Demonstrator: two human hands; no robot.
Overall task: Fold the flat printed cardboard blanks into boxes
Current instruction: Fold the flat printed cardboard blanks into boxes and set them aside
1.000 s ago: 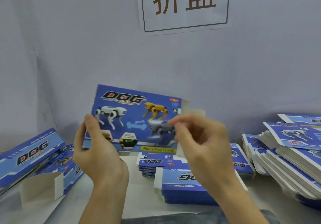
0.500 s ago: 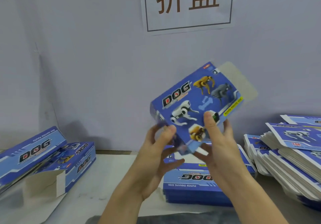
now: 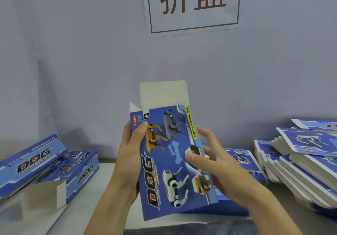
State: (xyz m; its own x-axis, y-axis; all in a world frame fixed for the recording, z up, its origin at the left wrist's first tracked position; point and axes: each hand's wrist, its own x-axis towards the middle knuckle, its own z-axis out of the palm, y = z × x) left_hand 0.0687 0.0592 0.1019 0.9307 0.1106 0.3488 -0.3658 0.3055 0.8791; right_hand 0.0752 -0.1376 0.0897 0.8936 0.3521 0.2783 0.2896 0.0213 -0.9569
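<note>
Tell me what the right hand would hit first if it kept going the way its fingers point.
The right hand points left across the held box, its thumb already on the printed face. Going on, it would probably meet the left hand gripping the opposite edge, though depth is unclear.

2 bare forearms, left hand and right hand, sleeveless, no rings or watch.

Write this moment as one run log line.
step: erecting box | left hand: grips box left edge | right hand: thumb on front | top flap: open
</note>
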